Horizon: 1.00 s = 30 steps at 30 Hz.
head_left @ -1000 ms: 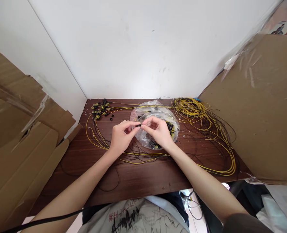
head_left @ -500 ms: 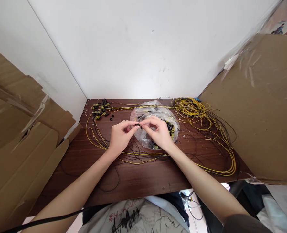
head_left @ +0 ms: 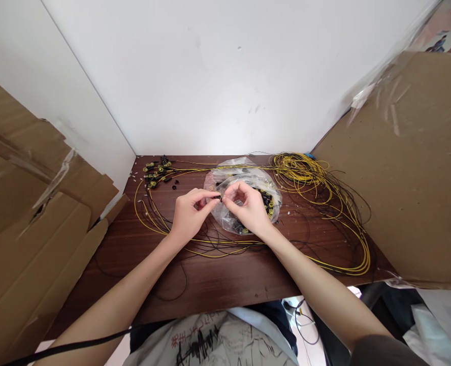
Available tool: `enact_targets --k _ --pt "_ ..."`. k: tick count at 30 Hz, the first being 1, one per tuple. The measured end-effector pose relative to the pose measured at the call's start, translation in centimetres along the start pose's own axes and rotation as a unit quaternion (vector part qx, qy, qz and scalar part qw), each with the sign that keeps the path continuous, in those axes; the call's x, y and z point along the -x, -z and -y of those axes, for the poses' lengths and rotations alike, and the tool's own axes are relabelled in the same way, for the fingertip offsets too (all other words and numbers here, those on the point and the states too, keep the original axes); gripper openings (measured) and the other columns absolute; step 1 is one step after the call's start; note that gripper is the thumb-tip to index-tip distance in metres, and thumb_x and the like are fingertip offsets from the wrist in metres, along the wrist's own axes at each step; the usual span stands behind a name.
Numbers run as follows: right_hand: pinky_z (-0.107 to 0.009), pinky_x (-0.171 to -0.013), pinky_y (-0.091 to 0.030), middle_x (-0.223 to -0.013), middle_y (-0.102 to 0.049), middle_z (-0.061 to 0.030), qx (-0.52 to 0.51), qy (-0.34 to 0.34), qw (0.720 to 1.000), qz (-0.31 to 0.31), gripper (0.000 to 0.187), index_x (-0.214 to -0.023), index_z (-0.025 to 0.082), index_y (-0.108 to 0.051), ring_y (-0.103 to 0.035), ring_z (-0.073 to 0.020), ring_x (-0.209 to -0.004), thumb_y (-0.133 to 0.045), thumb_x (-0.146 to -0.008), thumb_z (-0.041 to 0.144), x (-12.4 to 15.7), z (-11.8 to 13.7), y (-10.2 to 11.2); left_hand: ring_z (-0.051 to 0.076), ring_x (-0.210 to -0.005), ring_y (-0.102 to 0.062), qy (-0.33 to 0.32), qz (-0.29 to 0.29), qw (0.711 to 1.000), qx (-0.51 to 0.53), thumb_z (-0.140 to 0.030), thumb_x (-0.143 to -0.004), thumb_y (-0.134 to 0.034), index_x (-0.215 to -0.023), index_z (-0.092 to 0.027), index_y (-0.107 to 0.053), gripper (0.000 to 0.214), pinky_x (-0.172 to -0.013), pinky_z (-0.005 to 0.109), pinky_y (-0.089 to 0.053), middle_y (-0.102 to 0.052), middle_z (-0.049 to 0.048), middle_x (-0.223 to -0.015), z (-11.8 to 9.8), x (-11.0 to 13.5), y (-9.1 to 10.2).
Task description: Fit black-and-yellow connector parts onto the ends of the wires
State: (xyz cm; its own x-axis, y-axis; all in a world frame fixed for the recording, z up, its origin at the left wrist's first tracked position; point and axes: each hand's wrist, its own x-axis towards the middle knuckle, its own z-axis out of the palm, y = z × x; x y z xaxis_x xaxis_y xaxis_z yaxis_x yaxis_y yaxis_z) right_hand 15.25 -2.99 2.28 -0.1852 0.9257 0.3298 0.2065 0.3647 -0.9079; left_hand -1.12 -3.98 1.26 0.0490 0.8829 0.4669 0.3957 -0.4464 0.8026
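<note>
Between fingertips (head_left: 212,194), small black part (head_left: 218,197)

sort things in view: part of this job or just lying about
Likely the job:
small black part in the fingers
clear plastic bag
black and yellow plastic pieces
coiled yellow cable

Likely lying about:
brown cardboard panels
tiny white scraps

One bare left hand (head_left: 190,213) and one bare right hand (head_left: 250,211) are counted. One crumpled clear plastic bag (head_left: 221,216) is found on one dark brown wood-grain bench (head_left: 225,282). One tangled coil of thin yellow wire (head_left: 299,172) is seen. Two loose small round black pieces (head_left: 174,187) are counted; the heaped black-and-yellow plastic connectors (head_left: 153,183) cannot be counted exactly.
</note>
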Motion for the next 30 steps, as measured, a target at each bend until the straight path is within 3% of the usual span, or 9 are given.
enact_targets --k 9,17,21,30 --pt "-0.024 -0.061 -0.045 -0.070 -0.059 0.0012 0.008 0.007 1.000 0.005 0.005 -0.075 0.019 -0.054 -0.055 -0.0120 -0.064 -0.059 -0.075 0.021 0.07 -0.05 -0.16 0.010 -0.055 -0.043 0.006 0.009 1.000 -0.008 -0.023 -0.075 -0.067 -0.085 -0.020 -0.075 0.013 -0.055 0.023 -0.035 -0.050 -0.0023 -0.057 -0.61 0.13 -0.05" --pt "-0.027 -0.071 -0.047 -0.080 -0.066 -0.0017 0.040 0.028 0.999 -0.005 0.008 -0.083 0.018 -0.063 -0.059 -0.0139 -0.073 -0.060 -0.080 0.026 -0.16 0.18 0.13 0.010 -0.055 -0.047 0.053 -0.017 0.998 0.028 -0.027 -0.075 -0.068 -0.086 -0.018 -0.075 0.016 -0.053 0.022 -0.037 -0.062 0.0008 -0.064 -0.39 -0.20 0.01" --pt "-0.027 -0.070 -0.046 -0.078 -0.067 -0.0026 0.056 0.027 0.998 -0.008 0.012 -0.078 0.018 -0.064 -0.059 -0.0146 -0.073 -0.059 -0.081 0.028 -0.17 0.03 0.27 0.012 -0.060 -0.053 0.072 -0.026 0.996 0.043 -0.030 -0.075 -0.068 -0.087 -0.016 -0.074 0.019 -0.054 0.023 -0.039 -0.065 0.0031 -0.068 -0.43 -0.30 0.11" --pt "-0.026 -0.065 -0.044 -0.074 -0.065 -0.0024 0.068 0.018 0.997 0.013 0.013 -0.077 0.016 -0.066 -0.057 -0.0136 -0.069 -0.059 -0.081 0.027 -0.10 -0.09 0.12 0.009 -0.056 -0.046 0.028 -0.012 0.999 0.014 -0.023 -0.074 -0.069 -0.085 -0.019 -0.075 0.013 -0.056 0.022 -0.038 -0.058 -0.0014 -0.061 -0.47 0.03 0.04"
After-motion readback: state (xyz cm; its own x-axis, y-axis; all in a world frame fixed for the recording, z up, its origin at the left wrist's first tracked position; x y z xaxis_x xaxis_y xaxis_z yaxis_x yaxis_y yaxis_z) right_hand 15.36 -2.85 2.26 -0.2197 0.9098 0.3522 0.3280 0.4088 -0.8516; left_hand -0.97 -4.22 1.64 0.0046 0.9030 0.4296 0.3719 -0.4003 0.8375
